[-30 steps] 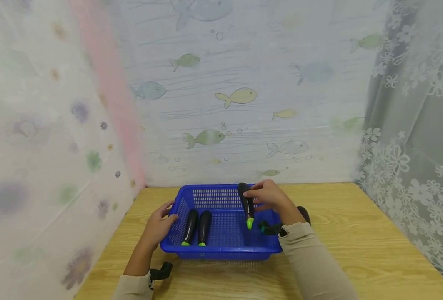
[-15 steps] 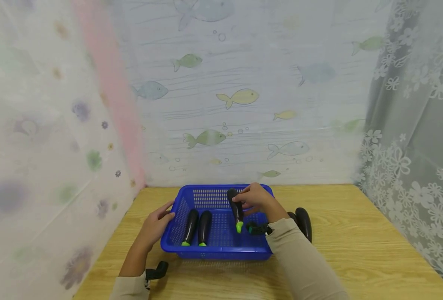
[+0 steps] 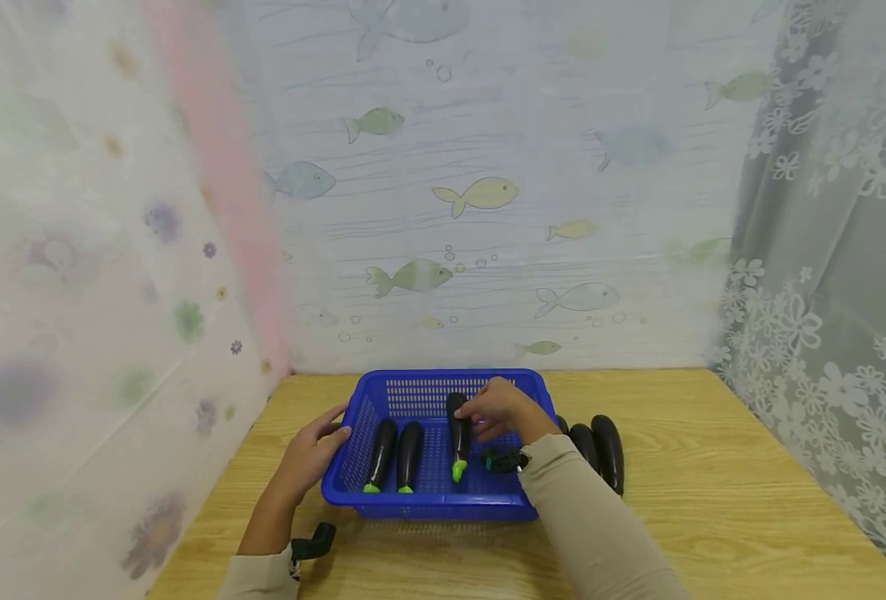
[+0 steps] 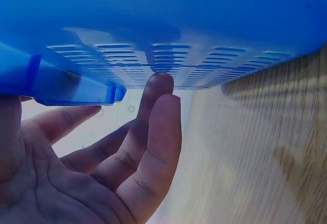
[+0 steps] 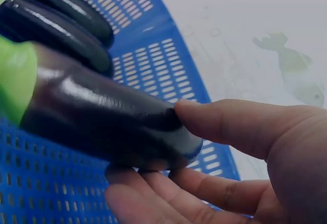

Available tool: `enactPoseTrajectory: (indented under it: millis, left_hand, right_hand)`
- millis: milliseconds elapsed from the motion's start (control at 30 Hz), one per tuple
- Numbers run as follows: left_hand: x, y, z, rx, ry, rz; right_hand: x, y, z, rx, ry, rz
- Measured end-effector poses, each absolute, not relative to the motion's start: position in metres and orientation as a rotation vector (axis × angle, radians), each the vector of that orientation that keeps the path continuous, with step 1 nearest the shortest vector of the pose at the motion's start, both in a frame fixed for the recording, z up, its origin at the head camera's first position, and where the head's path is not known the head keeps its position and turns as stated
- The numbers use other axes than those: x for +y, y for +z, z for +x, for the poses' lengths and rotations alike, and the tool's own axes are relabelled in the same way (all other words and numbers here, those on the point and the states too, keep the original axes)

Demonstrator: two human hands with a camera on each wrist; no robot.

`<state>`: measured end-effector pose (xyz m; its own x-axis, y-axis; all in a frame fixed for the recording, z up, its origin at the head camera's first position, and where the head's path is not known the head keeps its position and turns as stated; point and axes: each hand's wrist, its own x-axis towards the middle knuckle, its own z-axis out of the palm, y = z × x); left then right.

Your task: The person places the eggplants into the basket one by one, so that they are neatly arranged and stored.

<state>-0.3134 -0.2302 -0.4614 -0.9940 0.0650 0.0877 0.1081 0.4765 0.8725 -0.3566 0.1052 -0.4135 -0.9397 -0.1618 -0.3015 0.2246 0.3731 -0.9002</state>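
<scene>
My right hand [image 3: 508, 410] pinches a dark purple eggplant [image 3: 459, 429] by its rounded end, thumb on one side and fingers on the other. The green cap of this eggplant points toward me, inside the blue plastic basket [image 3: 443, 499]. Up close in the right wrist view, the eggplant [image 5: 110, 109] lies between thumb and fingertips over the slotted basket floor. My left hand [image 3: 309, 457] grips the basket's left rim; in the left wrist view its fingers [image 4: 158, 147] are under the rim beside the slotted wall. Two eggplants, one [image 3: 381, 454] left of the other [image 3: 409, 454], lie side by side in the basket.
Several more eggplants [image 3: 608, 452] lie on the wooden table [image 3: 713, 500] right of the basket, partly hidden by my right forearm. A fish-patterned sheet [image 3: 488, 250] hangs behind the table, and a lacy curtain [image 3: 825, 333] hangs along the right side.
My right hand has carried the eggplant leftward and lower in the basket, toward the two lying there. More eggplants on the right have come into sight. The left hand stays at the rim.
</scene>
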Motion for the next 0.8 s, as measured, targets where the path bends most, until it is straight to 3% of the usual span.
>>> enactPoseTrajectory:
  millis: [800]
  left_hand:
    - [-0.228,-0.457,-0.312,-2.675,-1.331,-0.329]
  right_hand:
    - [0.089,-0.436,-0.359,2.266,-1.47,0.064]
